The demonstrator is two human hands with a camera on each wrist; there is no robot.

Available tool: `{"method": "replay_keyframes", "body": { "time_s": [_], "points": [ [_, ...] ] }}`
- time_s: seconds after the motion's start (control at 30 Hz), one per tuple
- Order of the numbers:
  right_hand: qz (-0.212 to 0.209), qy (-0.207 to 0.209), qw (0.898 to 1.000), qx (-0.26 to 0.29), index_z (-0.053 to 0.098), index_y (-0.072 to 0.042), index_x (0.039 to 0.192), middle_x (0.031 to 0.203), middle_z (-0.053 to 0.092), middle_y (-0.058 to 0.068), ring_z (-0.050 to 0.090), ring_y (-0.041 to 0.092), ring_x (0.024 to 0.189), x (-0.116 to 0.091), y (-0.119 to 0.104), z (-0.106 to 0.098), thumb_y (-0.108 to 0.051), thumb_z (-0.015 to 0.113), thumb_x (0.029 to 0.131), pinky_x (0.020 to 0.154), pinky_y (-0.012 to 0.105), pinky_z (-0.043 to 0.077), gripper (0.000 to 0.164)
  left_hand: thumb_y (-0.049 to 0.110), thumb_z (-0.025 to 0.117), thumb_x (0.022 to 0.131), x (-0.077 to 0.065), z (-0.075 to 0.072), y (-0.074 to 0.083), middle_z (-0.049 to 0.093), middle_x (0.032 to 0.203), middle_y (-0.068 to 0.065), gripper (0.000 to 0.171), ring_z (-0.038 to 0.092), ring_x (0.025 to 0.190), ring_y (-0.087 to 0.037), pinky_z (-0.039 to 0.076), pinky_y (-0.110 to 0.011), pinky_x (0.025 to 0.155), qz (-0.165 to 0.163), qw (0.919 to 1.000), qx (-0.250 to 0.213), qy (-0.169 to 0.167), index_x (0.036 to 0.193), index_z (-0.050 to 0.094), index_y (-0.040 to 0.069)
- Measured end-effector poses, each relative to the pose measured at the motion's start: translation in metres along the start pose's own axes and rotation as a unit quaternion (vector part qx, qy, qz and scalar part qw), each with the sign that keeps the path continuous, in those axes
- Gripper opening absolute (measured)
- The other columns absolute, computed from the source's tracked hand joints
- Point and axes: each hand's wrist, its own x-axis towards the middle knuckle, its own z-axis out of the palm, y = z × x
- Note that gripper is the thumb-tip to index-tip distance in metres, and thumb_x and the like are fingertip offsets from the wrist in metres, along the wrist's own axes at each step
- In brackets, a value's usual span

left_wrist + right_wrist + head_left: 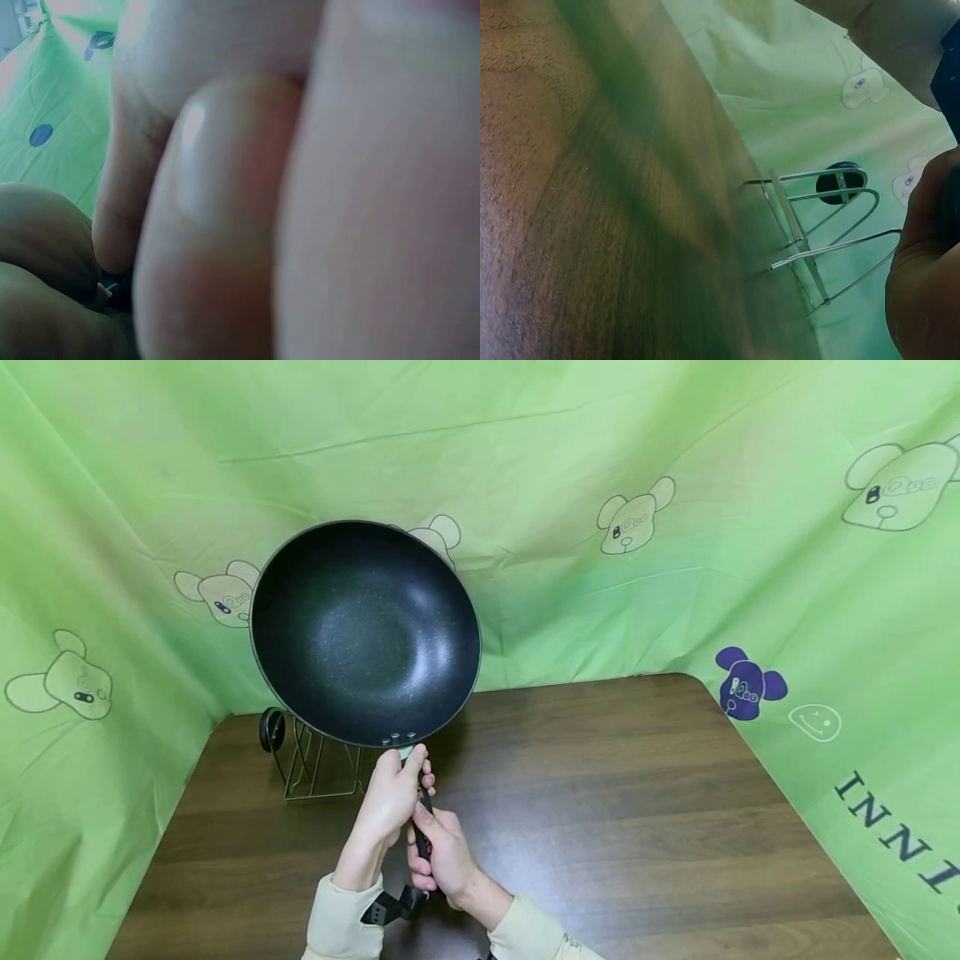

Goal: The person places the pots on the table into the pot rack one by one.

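Observation:
A dark wok [367,627] is raised in the head view, its inside facing the camera, with its lower rim overlapping a wire rack [318,795]. My left hand [392,795] grips the handle near the pan, with the thumb along the top. Lower on the same black handle [422,843], my right hand [447,857] curls its fingers round it. Large blurred fingers [225,225] fill most of the left wrist view and hide the handle there. The right wrist view shows part of a hand [926,292] at its right edge.
The wire rack, with a black round piece [272,729] at its left end, stands on the brown wooden table [600,793] behind my hands. Green cloth [540,460] printed with cartoon heads hangs round the table's back and sides.

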Motion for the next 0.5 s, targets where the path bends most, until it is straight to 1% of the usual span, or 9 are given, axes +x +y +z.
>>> {"method": "replay_keyframes", "body": {
  "time_s": [0.17,0.27,0.5],
  "points": [
    [0.0,-0.011,1.0,0.013,0.043,-0.008,0.073,0.045,0.036,-0.009,0.033,0.002,0.033,0.0001,0.0003,0.0005,-0.047,0.04,0.107,0.033,0.019,0.03,0.052,0.017,0.045,0.109,-0.0015,-0.0014,0.0008,0.051,0.066,-0.004,0.033,0.055,0.058,-0.016,0.042,-0.023,0.054,0.0,1.0,0.007,0.004,0.081,0.054,0.001],
    [0.0,-0.017,1.0,0.021,0.043,-0.008,0.074,0.045,0.036,-0.009,0.034,0.002,0.033,0.0,0.0003,0.001,-0.047,0.04,0.107,0.033,0.019,0.03,0.051,0.017,0.045,0.109,-0.0018,-0.0021,0.0006,0.052,0.066,-0.004,0.032,0.056,0.059,-0.016,0.042,-0.023,0.053,-0.002,0.9999,0.012,0.006,0.082,0.054,0.0],
    [0.005,-0.022,1.0,0.019,0.042,-0.008,0.073,0.045,0.035,-0.009,0.035,0.002,0.033,-0.0011,-0.0001,0.0024,-0.048,0.04,0.107,0.033,0.02,0.03,0.052,0.016,0.044,0.109,-0.0039,-0.0033,0.0007,0.052,0.068,-0.005,0.032,0.054,0.06,-0.017,0.044,-0.024,0.053,-0.007,0.9999,0.014,0.005,0.084,0.054,-0.002]
  ]
}}
